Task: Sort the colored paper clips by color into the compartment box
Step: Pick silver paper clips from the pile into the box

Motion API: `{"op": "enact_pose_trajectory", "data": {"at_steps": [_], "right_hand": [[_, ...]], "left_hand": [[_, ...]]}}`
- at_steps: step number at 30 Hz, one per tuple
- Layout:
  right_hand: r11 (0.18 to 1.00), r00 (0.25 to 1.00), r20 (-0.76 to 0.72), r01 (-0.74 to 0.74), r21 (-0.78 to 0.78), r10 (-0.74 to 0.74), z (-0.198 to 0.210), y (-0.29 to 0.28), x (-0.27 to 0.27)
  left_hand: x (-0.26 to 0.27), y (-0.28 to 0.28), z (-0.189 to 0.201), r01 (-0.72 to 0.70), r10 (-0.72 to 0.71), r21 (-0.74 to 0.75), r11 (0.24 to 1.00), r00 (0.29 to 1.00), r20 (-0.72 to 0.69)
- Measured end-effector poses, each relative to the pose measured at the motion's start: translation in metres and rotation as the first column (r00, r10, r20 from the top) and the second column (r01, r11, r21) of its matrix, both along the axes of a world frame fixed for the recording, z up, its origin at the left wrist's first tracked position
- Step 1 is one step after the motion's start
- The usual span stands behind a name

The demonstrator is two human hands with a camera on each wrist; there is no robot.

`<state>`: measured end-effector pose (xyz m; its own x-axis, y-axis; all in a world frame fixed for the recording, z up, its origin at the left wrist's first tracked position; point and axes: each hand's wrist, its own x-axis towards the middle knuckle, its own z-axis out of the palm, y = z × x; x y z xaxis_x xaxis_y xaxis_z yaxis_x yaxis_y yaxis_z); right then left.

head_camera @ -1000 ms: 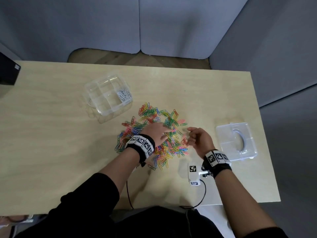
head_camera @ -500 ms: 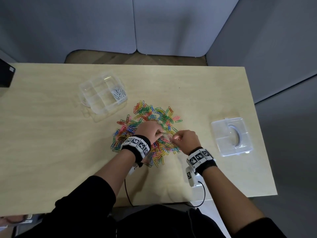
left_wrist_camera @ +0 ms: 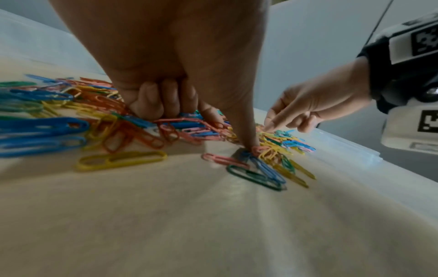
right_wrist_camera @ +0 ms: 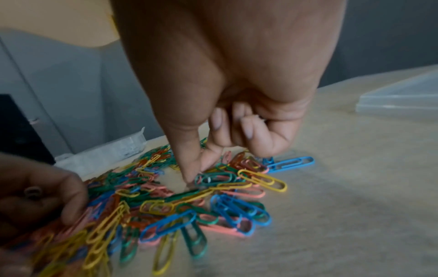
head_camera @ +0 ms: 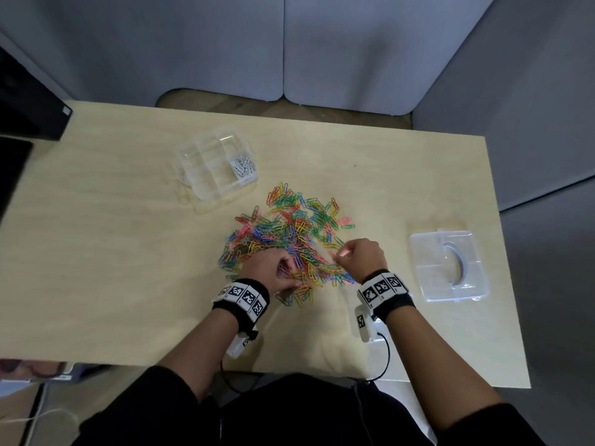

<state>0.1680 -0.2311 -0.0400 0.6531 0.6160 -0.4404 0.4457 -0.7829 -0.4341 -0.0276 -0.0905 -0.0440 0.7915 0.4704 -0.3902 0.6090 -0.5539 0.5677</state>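
Since a second ago, both hands have drawn back toward the near edge of the paper clip pile. Left hand rests on the pile, fingers curled over several clips, thumb pressed down among them (grip confirmed in the left wrist view). Right hand has thumb and forefinger together at the pile's right edge; whether a clip is caught cannot be told. Compartment box stands on the table beyond the pile, white clips in one compartment. Clear lid lies well right.
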Motion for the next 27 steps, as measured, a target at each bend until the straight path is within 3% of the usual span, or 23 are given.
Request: {"op": "enact_pose_trajectory", "data": {"at_steps": [4, 7, 9, 12, 16, 22, 24, 27], "right_hand": [[0.977, 0.968, -0.228, 0.143, 0.159, -0.104, -0.004, -0.010, 0.013], [0.950, 0.914, -0.370, 0.247, 0.189, -0.164, -0.006, -0.014, 0.021], [0.925, 0.871, -0.448, 0.319, 0.205, -0.201, -0.007, -0.015, 0.022], [0.898, 0.795, -0.560, 0.397, 0.189, -0.234, -0.006, -0.015, 0.021], [0.890, 0.755, -0.614, 0.418, 0.183, -0.228, 0.001, -0.016, 0.020], [0.930, 0.785, -0.605, 0.311, 0.194, -0.136, 0.003, -0.014, 0.018], [0.928, 0.780, -0.613, 0.312, 0.203, -0.128, 0.004, -0.012, 0.014], [0.940, 0.805, -0.582, 0.278, 0.199, -0.115, 0.005, -0.006, 0.010]], "left_hand": [[-0.007, 0.007, 0.003, -0.099, 0.099, 0.060, 0.993, 0.995, 0.005], [-0.007, 0.006, 0.007, -0.120, 0.115, 0.110, 0.987, 0.992, 0.050], [-0.001, -0.002, 0.007, -0.013, 0.009, 0.079, 0.997, 0.998, 0.057], [0.009, -0.018, 0.005, 0.169, -0.171, -0.038, 0.985, 0.984, -0.040], [0.006, -0.017, 0.007, -0.138, 0.139, -0.036, 0.990, 0.990, 0.034], [-0.025, 0.013, 0.014, -0.463, 0.448, 0.088, 0.882, 0.882, 0.147], [-0.031, 0.018, 0.014, -0.498, 0.483, 0.098, 0.862, 0.864, 0.143], [-0.036, 0.021, 0.010, -0.433, 0.429, 0.068, 0.899, 0.901, 0.064]]}}
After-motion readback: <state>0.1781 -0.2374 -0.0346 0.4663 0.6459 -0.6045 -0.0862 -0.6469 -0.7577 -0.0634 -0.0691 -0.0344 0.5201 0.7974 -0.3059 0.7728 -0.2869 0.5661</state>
